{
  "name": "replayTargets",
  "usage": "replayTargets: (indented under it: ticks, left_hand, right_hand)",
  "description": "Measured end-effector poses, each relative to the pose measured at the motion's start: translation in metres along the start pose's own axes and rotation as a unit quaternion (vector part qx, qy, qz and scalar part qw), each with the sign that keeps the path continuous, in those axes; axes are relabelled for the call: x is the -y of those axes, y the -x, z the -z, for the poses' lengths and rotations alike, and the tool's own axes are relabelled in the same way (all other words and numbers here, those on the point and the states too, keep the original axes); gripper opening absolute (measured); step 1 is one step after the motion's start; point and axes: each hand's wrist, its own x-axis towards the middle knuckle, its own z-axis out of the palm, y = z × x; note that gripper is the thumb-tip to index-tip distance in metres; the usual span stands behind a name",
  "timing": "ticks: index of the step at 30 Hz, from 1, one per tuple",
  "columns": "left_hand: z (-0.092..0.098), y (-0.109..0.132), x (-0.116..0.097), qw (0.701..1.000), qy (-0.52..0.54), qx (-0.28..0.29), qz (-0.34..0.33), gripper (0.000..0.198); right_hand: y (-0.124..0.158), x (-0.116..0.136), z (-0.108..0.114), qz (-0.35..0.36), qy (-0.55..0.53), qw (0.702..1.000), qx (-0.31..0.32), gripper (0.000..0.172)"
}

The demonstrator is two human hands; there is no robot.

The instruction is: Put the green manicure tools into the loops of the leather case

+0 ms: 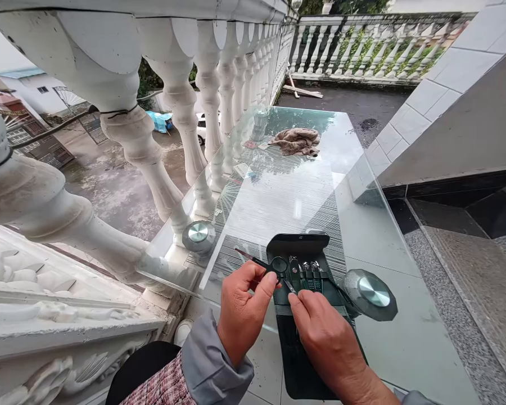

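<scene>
Right hand [326,334] low over the open dark case [295,365], grip pinched together on what looks like a slim metal tool [290,287]. Left hand [244,309] alongside, grip clamped on small scissors [244,254] above the case, tip outward, likely sparing fingers. Clippers [315,270] slotted in the case, presumably for order. Case flat on glass worktop [287,185], probably for steadiness. Crumpled cloth [296,142] farther off.
</scene>
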Motion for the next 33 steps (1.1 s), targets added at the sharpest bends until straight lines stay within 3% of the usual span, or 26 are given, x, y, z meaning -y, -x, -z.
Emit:
replayTargets:
  ticks: [13,33]
  left_hand:
    - [-0.001,0.0,-0.003,1.0,-0.001,0.001,0.0,0.022]
    - [-0.001,0.002,-0.003,1.0,-0.015,0.005,-0.006,0.023]
  right_hand:
    - [0.002,-0.001,-0.004,0.039,-0.076,0.996,0.033,0.032]
    - [0.005,-0.003,-0.015,-0.015,-0.153,0.988,0.027,0.024]
